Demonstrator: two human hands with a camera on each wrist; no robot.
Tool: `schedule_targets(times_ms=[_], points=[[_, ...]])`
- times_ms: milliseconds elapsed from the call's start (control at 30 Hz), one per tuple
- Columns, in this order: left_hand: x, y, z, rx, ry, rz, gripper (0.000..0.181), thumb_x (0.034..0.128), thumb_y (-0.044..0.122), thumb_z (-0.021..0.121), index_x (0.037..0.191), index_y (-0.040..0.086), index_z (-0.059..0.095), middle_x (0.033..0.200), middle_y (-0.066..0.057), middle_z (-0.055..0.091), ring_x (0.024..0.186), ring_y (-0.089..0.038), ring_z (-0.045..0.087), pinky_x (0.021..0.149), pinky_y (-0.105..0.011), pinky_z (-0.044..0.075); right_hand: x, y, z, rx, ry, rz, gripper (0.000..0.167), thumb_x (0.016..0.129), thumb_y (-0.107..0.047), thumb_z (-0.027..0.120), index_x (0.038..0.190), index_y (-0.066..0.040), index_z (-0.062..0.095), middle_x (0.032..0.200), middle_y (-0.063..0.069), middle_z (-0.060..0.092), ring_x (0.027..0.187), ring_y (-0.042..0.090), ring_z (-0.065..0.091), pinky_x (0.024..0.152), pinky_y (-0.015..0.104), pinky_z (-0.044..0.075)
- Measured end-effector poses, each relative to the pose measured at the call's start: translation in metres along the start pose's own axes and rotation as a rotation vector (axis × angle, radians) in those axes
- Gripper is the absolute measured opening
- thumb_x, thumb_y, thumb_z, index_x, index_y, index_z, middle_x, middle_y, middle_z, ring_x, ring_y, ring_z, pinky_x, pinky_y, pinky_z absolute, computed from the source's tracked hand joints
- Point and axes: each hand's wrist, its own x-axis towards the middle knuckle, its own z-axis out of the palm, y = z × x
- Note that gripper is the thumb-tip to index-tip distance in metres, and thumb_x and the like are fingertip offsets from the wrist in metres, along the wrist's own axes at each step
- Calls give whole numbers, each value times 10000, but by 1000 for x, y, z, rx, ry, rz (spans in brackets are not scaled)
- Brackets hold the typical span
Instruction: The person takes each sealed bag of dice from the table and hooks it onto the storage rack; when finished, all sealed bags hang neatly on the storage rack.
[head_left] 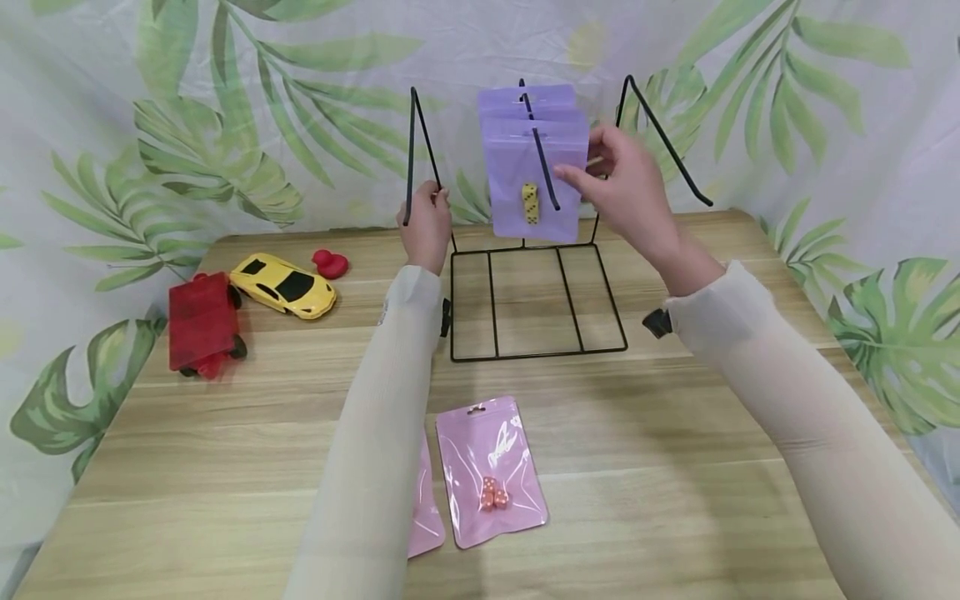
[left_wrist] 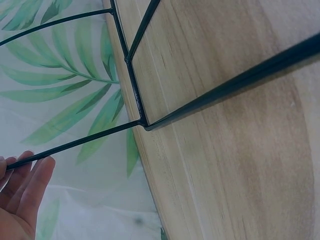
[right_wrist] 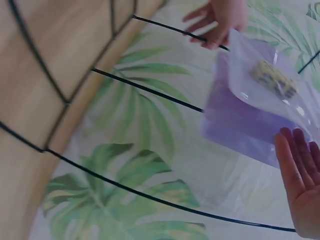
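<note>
A black wire display rack (head_left: 537,358) stands on the table. My left hand (head_left: 426,229) grips its left upright; the left wrist view shows fingers (left_wrist: 42,172) and thumb around the thin rod. Two purple zip bags (head_left: 498,158) hang one in front of the other on the middle hook (head_left: 546,167). Yellow dice (head_left: 530,204) show in the front bag. My right hand (head_left: 630,187) is at that bag's right edge, thumb in front. In the right wrist view its fingers (right_wrist: 285,162) extend beside the bags (right_wrist: 237,120), not curled round them.
A pink bag (head_left: 480,433) with orange dice (head_left: 492,497) lies on the near table; another pink bag (head_left: 427,508) is partly behind my left sleeve. At left are a red toy vehicle (head_left: 201,321), a yellow toy car (head_left: 285,286) and a red duck (head_left: 330,264). Side hooks (head_left: 667,142) jut forward.
</note>
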Motion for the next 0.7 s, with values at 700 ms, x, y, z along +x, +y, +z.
schedule_targets(times_ms=[700], points=[[-1,1,-2,13,-11,-6,315,1064,310,463,1212,147,688,1026,-45,741,818,-230,657,786,-386,507,-128,67,75,-471,-705,-59,749,780,-524,795,1340,-87,560,1220,69,666,1129,242,625,983,435,500]])
